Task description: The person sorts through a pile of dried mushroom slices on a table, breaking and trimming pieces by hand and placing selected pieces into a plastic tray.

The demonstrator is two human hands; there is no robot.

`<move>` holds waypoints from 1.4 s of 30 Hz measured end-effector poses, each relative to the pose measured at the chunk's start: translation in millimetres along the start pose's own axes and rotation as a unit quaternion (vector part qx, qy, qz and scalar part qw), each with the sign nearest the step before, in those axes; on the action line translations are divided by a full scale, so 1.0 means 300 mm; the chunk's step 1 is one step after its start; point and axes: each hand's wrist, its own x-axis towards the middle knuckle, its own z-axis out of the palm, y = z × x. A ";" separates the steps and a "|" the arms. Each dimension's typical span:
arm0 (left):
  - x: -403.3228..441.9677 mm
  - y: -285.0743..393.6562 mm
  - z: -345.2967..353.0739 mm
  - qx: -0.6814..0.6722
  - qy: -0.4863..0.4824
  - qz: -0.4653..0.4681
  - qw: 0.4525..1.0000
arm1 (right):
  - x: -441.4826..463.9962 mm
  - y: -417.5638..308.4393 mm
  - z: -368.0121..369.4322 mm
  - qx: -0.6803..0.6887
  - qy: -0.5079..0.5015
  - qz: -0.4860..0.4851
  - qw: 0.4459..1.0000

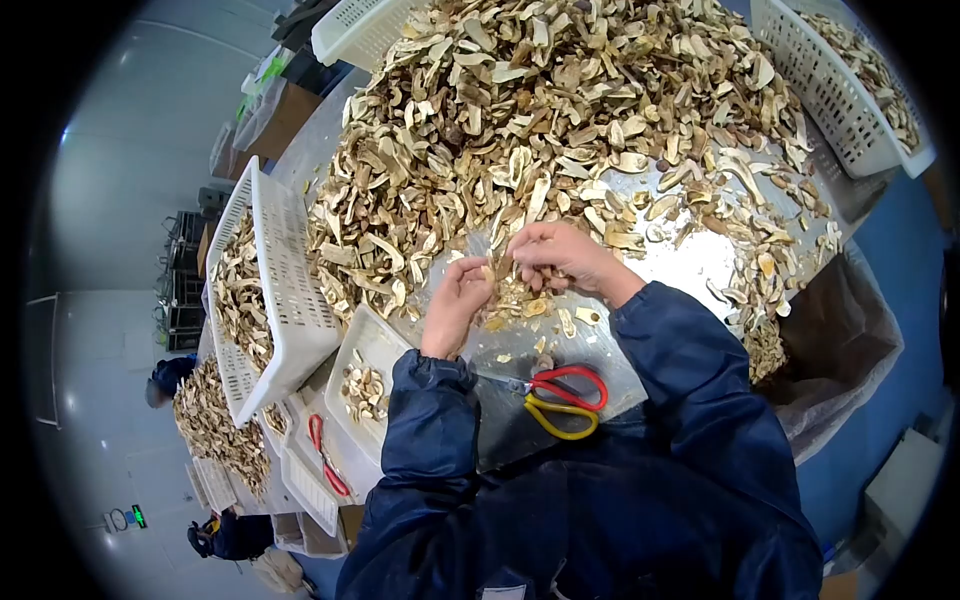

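Note:
Both hands are over the near edge of a large heap of dried mushroom slices (560, 110) on a metal table (610, 355). The fingers of my left hand (460, 302) are bent together around a small slice. My right hand (562, 258), close beside it, has its fingers curled on a brownish mushroom piece. Small fragments (515, 300) lie beneath the hands. Scissors with one red and one yellow handle (565, 398) rest on the table nearer my body, their blades toward my left sleeve.
A white basket of slices (290, 290) and a shallow white tray (375, 345) stand at left, near red-handled scissors (325, 455). Another basket (825, 95) is at upper right. A lined bin (840, 340) stands at right. Two people (235, 537) (172, 378) are at far left.

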 end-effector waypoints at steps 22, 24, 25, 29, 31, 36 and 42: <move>0.093 -0.067 -0.067 0.283 0.041 0.021 0.958 | 0.017 -0.001 -0.092 0.235 0.020 -0.118 0.965; 0.071 -0.050 -0.073 0.175 0.006 -0.006 0.984 | 0.019 0.000 -0.087 0.231 0.019 -0.119 0.965; 0.060 -0.039 -0.068 0.120 -0.012 -0.020 0.993 | 0.019 0.001 -0.086 0.230 0.016 -0.122 0.965; 0.062 0.000 -0.011 -0.188 -0.042 -0.091 0.977 | 0.021 0.006 -0.088 0.253 0.031 -0.116 0.960; 0.097 -0.002 0.006 -0.074 -0.057 -0.075 0.993 | 0.020 0.006 -0.091 0.256 0.031 -0.120 0.959; 0.177 -0.066 0.095 0.445 0.008 0.187 0.876 | 0.020 -0.002 -0.108 0.247 0.046 -0.133 0.959; 0.159 -0.065 0.089 0.477 -0.015 0.164 0.863 | 0.022 -0.006 -0.110 0.254 0.058 -0.143 0.955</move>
